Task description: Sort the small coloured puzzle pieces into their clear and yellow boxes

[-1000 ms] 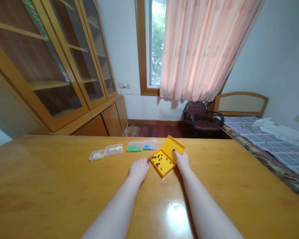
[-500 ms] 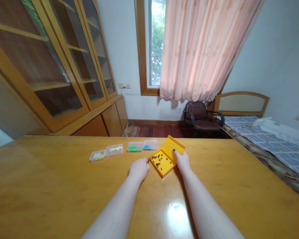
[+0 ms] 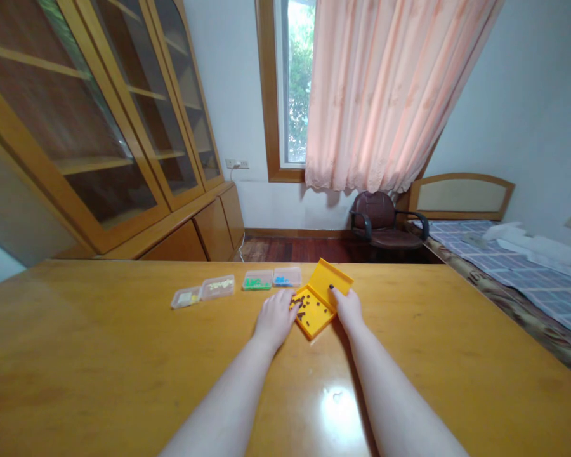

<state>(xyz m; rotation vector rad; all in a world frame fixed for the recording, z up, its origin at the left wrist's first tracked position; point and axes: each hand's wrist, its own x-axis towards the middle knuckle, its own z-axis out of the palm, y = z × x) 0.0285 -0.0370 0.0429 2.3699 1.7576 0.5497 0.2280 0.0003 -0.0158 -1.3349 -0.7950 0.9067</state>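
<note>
An open yellow plastic box [image 3: 314, 317] lies on the wooden table [image 3: 99, 355], its lid [image 3: 335, 278] tilted up at the back. Several small dark beads [image 3: 309, 306] are scattered in its tray. My left hand [image 3: 276, 317] reaches over the tray's left edge, fingertips pinched among the beads; what they hold is too small to make out. My right hand [image 3: 346, 306] rests at the box's right side, fingers curled, its thumb touching the lid's edge.
Two pairs of small clear boxes stand in a row left of the yellow box: pale pieces [image 3: 202, 292], green pieces [image 3: 257, 280] and blue pieces [image 3: 286, 277]. Beyond the table are a glass-fronted cabinet [image 3: 99, 127], a dark chair [image 3: 383, 222] and a bed [image 3: 514, 254].
My left hand has moved forward and right, from beside the tray's left corner to over its edge among the beads. My right hand and the box have stayed put.
</note>
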